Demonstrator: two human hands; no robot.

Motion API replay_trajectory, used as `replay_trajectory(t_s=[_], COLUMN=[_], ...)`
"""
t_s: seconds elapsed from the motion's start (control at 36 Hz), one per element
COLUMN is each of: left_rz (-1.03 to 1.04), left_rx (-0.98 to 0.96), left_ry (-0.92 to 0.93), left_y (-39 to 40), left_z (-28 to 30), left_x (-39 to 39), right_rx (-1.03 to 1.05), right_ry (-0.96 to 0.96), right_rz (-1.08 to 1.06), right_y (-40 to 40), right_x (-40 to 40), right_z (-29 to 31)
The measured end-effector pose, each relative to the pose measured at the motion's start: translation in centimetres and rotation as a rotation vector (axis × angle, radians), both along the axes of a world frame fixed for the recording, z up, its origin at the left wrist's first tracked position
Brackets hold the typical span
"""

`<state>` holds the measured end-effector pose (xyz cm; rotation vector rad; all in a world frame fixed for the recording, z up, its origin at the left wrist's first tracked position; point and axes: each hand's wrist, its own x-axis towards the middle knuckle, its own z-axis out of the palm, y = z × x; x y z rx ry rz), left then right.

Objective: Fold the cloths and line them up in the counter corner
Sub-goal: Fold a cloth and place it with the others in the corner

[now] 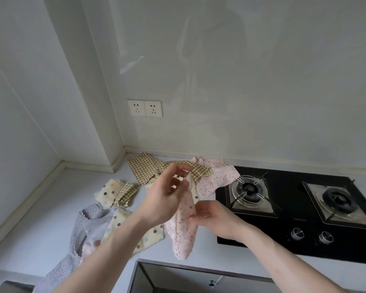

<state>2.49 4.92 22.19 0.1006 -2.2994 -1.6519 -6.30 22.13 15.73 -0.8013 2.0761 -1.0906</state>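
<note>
Head view: left hand [163, 199] and right hand [215, 220] are pinching one pink floral cloth [184, 229] above the counter [40, 225], long axis hanging near-vertical, bunched. On the counter are lying six more cloths: two gingham [144, 168], two polka-dot [108, 192], one pink floral, one grey waffle-textured [89, 227]. Scalloped edges.

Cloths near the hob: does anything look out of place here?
Yes. One pink floral cloth lies with a corner over the edge of the gas hob, beside the nearer burner. The others lie crumpled and unfolded.
</note>
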Motion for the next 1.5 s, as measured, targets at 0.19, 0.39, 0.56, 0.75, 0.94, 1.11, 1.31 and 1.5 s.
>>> replay_trajectory(t_s=[0.19,0.39,0.56,0.75,0.94,1.11,1.31,1.5], left_rz=[0.014,0.017,0.076,-0.027,-0.047,0.006,-0.039,-0.012], left_rx=[0.044,0.021,-0.026,-0.255,-0.311,-0.372,-0.449,-0.494], left_ry=[0.011,0.031,0.016,-0.234,-0.243,-0.304,-0.373,-0.431], left_y=[-1.0,-1.7,-3.2,-4.7,-4.2,-4.4,-4.7,-5.5], left_z=[-0.1,-0.1,-0.8,-3.3,-5.3,-7.2,-8.9,-10.4], left_x=[-0.3,0.0,0.7,1.3,2.7,3.5,4.0,2.8], right_rx=[-0.072,-0.057,-0.091,-0.029,0.177,0.293,0.267,0.230], right_ry=[-0.081,0.038,0.059,0.186,0.173,0.221,0.100,0.050], right_rz=[-0.065,-0.034,-0.061,-0.104,-0.032,0.009,-0.057,-0.149], right_y=[0.1,-1.5,-1.1,-0.2,2.5,5.0,7.4,8.5], right_x=[-0.5,0.0,-0.1,-0.6,-0.2,0.4,0.6,-0.4], right_z=[0.1,0.5,0.7,0.4,-1.2,-2.2,-2.9,-3.6])
